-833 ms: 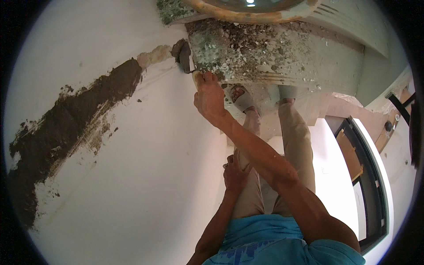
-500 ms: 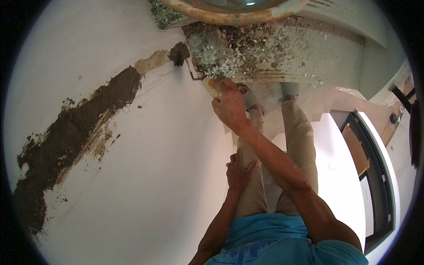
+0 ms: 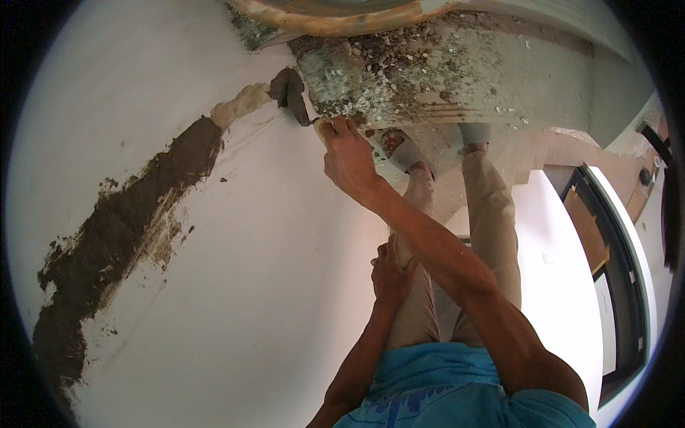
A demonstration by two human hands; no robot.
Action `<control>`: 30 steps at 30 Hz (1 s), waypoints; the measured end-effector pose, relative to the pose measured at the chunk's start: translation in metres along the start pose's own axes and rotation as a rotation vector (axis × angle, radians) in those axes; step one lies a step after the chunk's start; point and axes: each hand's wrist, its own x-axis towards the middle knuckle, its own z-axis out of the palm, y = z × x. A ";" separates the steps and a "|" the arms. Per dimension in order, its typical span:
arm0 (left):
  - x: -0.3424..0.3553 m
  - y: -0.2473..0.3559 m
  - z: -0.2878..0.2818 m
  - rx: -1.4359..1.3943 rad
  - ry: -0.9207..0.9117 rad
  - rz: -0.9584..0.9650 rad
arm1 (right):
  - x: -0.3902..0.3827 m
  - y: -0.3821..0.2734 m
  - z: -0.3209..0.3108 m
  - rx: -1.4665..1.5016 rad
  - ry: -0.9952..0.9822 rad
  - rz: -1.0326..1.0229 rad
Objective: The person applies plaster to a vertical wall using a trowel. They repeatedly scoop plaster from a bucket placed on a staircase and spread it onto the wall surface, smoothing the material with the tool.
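Note:
My right hand (image 3: 349, 158) is closed round the pale handle of a small trowel (image 3: 297, 105). The trowel's dark blade lies at the white wall (image 3: 264, 214), at the upper end of a rough strip of bare, light brown wall (image 3: 241, 104). Dark wet mortar shows around the blade; how much sits on it is hard to tell. Lower left, a broad band of dark mortar (image 3: 128, 214) runs down the wall with ragged, smeared edges. My left hand (image 3: 392, 274) rests on my left leg by the knee, fingers apart and holding no tool.
Crumbs of mortar and pale chips (image 3: 399, 71) litter the step in front of my feet. At the top edge stands a large round basin (image 3: 342, 25) with a mortar-stained rim. My sandalled feet (image 3: 407, 151) are on a lower step. A dark-framed opening (image 3: 606, 285) is at the right.
My right hand has moved slightly left and up, and the trowel has turned, so more of its blade shows along the wall. The left hand stays on the leg.

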 end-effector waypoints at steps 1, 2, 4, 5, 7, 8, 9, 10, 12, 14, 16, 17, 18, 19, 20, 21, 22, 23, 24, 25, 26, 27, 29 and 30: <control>0.000 0.001 -0.002 0.004 0.014 0.015 | -0.004 0.004 -0.004 0.000 0.013 0.002; 0.000 0.002 -0.004 -0.003 0.012 0.013 | -0.009 0.009 -0.009 0.000 0.025 0.003; 0.000 0.005 -0.007 -0.016 0.008 0.004 | -0.012 0.018 -0.018 0.007 0.026 0.022; 0.000 0.005 -0.008 -0.012 0.007 0.006 | -0.012 0.021 -0.022 0.014 0.015 0.038; 0.002 0.007 -0.010 -0.002 0.002 0.013 | -0.006 0.021 -0.024 0.037 0.026 0.081; 0.003 0.009 -0.012 -0.001 -0.021 -0.003 | -0.001 0.024 -0.019 0.022 0.041 0.077; 0.004 0.012 -0.014 0.000 -0.044 -0.020 | 0.005 0.026 -0.014 0.006 0.056 0.073; 0.004 0.013 -0.016 -0.002 -0.063 -0.040 | 0.009 0.023 -0.011 -0.009 0.068 0.064; 0.004 0.008 -0.011 0.009 -0.050 -0.028 | 0.010 0.017 -0.007 0.020 0.052 0.049; 0.004 0.005 -0.008 0.012 -0.023 -0.006 | 0.007 0.008 -0.011 0.036 0.035 0.015; 0.004 0.003 -0.006 0.015 0.015 0.032 | -0.005 -0.003 -0.017 0.040 0.025 -0.034; 0.004 0.007 -0.010 0.036 -0.019 -0.007 | -0.011 -0.008 -0.018 0.045 0.034 -0.046; 0.005 0.011 -0.014 0.056 -0.054 -0.047 | -0.017 -0.013 -0.019 0.049 0.043 -0.059; 0.004 0.015 -0.017 0.076 -0.087 -0.087 | -0.023 -0.020 -0.021 0.054 0.053 -0.072; 0.003 0.009 -0.014 0.077 -0.062 -0.011 | -0.027 -0.028 -0.024 0.073 0.028 -0.062; 0.002 -0.002 -0.008 0.077 -0.037 0.065 | -0.031 -0.037 -0.026 0.093 0.004 -0.053; 0.001 -0.007 -0.006 0.079 -0.015 0.143 | -0.034 -0.043 -0.029 0.112 -0.019 -0.039; 0.001 -0.010 -0.003 0.051 0.029 0.141 | -0.035 -0.048 -0.029 0.078 -0.025 -0.043; 0.000 -0.013 0.001 0.022 0.073 0.140 | -0.037 -0.051 -0.032 0.085 -0.027 -0.055; 0.000 -0.013 0.002 -0.007 0.099 0.138 | -0.040 -0.055 -0.037 0.092 -0.030 -0.067; -0.001 -0.013 0.002 -0.036 0.126 0.137 | -0.042 -0.058 -0.041 0.100 -0.033 -0.080; -0.001 -0.014 0.002 -0.066 0.134 0.138 | -0.043 -0.058 -0.043 0.107 -0.047 -0.061; 0.000 -0.016 0.005 -0.099 0.162 0.166 | -0.045 -0.058 -0.048 0.122 -0.075 -0.024; 0.000 -0.022 0.011 -0.102 0.181 0.193 | -0.048 -0.058 -0.052 0.152 -0.046 -0.004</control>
